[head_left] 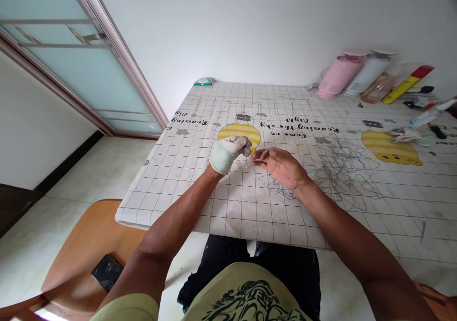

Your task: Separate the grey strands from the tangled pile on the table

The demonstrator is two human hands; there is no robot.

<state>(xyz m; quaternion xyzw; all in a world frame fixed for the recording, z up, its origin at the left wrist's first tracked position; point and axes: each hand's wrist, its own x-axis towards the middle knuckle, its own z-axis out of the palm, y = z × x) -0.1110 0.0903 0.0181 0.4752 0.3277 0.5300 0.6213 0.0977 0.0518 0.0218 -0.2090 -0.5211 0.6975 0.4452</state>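
My left hand (233,150) wears a whitish knit glove and is closed in a pinch above the table. A short piece of thin wire (246,165) sticks out below its fingertips. My right hand (283,167) is bare, palm turned inward, its fingers half bent and apart, with the tips close to the left fingertips and the wire. Whether the right fingertips touch the wire is too small to tell. Beside and beneath the right wrist, a loose tangle of thin grey wires (337,173) spreads over the checked tablecloth (228,211).
Along the wall stand a pink cylinder (339,75), a white cylinder (367,73) and a yellow-red box (407,85). A crumpled glove (410,135) lies at the right. A green packet (204,81) sits at the far left corner. Left of the table, a wooden chair (82,245) holds a black phone-like object (107,272).
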